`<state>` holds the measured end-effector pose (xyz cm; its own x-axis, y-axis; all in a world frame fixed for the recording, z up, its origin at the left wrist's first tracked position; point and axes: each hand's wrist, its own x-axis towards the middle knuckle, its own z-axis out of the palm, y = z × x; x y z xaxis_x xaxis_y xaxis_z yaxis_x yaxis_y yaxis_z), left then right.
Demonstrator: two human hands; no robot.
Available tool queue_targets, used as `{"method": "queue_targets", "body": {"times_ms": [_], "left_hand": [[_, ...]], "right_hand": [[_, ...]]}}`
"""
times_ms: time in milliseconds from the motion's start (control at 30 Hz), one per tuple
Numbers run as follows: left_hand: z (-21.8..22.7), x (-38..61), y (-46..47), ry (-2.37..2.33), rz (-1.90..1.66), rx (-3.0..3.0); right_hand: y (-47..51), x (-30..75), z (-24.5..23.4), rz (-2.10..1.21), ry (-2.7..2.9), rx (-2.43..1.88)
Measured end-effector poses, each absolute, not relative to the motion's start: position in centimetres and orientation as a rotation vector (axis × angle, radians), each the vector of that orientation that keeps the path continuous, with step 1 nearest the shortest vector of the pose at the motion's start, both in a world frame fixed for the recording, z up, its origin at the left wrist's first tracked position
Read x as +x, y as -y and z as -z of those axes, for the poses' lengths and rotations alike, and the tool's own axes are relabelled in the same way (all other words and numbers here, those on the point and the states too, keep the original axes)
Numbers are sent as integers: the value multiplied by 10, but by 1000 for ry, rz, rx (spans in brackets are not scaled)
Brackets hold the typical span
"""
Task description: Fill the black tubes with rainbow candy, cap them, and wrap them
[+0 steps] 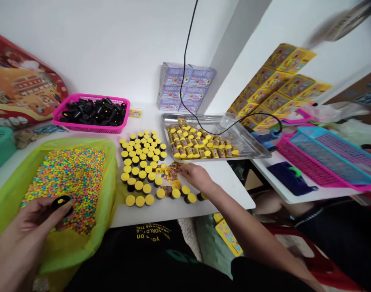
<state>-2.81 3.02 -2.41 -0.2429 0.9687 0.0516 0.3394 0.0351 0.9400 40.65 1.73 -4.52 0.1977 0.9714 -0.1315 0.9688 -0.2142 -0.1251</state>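
- White table (173,215) holds rows of yellow-capped canisters (139,170).
- My left hand (24,231) grips a black canister (61,204) over candy beads (64,186) in a green bag (109,162).
- My right hand (197,176) touches printed wrappers (173,172) on the table; whether it's gripping, I can't tell.

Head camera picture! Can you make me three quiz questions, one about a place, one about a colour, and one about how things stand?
1. Where is the left hand, holding a black tube?
A. On the metal tray
B. Over the colourful balls in the green bag
C. Up on the wall

2. What colour is the basket of black tubes?
A. Blue
B. Green
C. Pink

3. How do most yellow-topped tubes on the table stand?
A. Upright on their ends
B. Lying on their sides
C. Stacked in a box

Answers:
1. B, the hand is right above the balls.
2. C, its rim is bright pink.
3. A, their yellow tops face up.
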Motion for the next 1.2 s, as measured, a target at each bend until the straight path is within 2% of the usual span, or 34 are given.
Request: {"method": "queue_targets", "body": {"times_ms": [233,667,767,833,900,1000,1100,1200], "left_hand": [[12,-26,-22,-1566,-1131,1214],[25,-33,-21,-1388,-1153,1257],[21,-26,-18,-1352,-1219,1305],[17,-17,-16,-1309,-1248,1338],[14,-7,-14,-1249,-1276,1356],[11,6,-13,-1152,-1275,1380],[9,8,-11,-1088,-1258,1384],[9,0,-8,-1082,-1289,1339]], "right_hand": [[-53,358,53,-297,2200,-2295],[-54,348,51,-211,2160,-2341],[-45,357,42,-147,2034,-2188],[-38,358,32,-158,1912,-1938],[-31,348,19,-298,1838,-1650],[-22,308,-3,-769,1774,-1310],[-21,252,-18,-1296,1651,-1090],[-31,205,-19,-1617,1538,-953]]}}
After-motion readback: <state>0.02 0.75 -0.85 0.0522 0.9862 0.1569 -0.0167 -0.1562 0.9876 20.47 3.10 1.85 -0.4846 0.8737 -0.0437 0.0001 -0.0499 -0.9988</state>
